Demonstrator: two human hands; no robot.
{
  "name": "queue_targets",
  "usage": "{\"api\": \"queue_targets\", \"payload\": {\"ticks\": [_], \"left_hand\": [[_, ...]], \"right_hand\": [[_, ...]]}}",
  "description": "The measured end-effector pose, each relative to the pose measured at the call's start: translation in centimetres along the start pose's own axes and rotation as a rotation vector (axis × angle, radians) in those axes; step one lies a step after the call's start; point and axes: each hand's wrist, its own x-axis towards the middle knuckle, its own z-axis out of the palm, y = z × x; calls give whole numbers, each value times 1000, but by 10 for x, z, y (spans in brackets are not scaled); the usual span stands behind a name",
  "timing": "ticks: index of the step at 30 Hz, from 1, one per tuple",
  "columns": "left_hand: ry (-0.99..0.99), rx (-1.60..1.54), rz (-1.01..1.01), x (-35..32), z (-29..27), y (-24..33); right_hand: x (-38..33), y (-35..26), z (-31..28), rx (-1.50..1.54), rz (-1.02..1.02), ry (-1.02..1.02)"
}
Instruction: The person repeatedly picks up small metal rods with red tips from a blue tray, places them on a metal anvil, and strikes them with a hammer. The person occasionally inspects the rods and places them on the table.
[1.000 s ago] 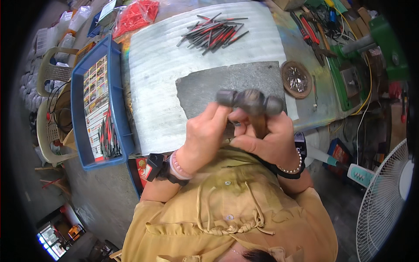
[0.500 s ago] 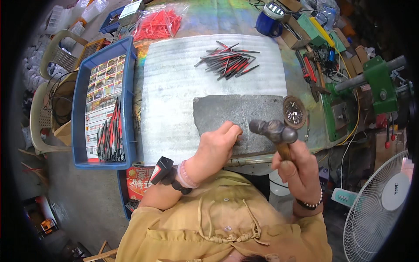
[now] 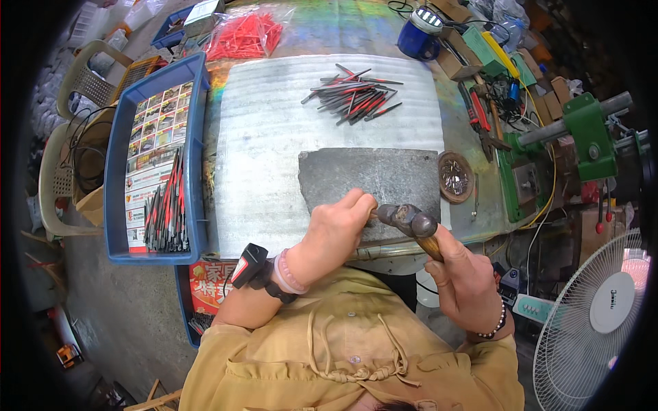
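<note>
My right hand [image 3: 467, 277] grips the wooden handle of a ball-peen hammer [image 3: 410, 219]. Its metal head is right beside the fingertips of my left hand [image 3: 336, 229], over a flat dark grey slab [image 3: 370, 171]. The left hand is closed in a pinch; whatever it holds is hidden by the fingers and the hammer head. Beyond the slab, a loose pile of slim red-and-black rods [image 3: 353, 96] lies on a white foam sheet [image 3: 257, 137]. A round brown dish [image 3: 455, 177] of small metal pieces sits to the slab's right.
On the left stands a blue tray [image 3: 200, 171] with more red-and-black rods [image 3: 168, 212] over printed paper. A bag of red plastic pieces [image 3: 243, 35] lies at the back. Pliers [image 3: 478, 109], a blue mug [image 3: 419, 34], a green machine [image 3: 589, 133] and a white fan [image 3: 593, 315] occupy the right side.
The hammer has come left and down, its head now beside my left fingertips. My left hand keeps its pinch over the slab. The whole view has shifted slightly.
</note>
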Motion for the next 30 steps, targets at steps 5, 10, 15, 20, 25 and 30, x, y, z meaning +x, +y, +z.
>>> {"api": "queue_targets", "payload": {"ticks": [5, 10, 15, 20, 25, 30], "left_hand": [[-9, 3, -5, 0, 0, 0], [-10, -14, -52, 0, -1, 2], [-15, -10, -49, 2, -1, 1], [-34, -34, -67, -2, 1, 1], [-19, 32, -27, 1, 1, 1], [-89, -963, -596, -4, -15, 11]], "right_hand": [[7, -10, -5, 26, 91, -43], [3, -27, -22, -112, 86, 94], [3, -16, -16, -117, 50, -12], [-11, -29, -26, 200, 41, 219], [-6, -13, -16, -107, 168, -38], [-3, 3, 11, 322, 258, 226]]}}
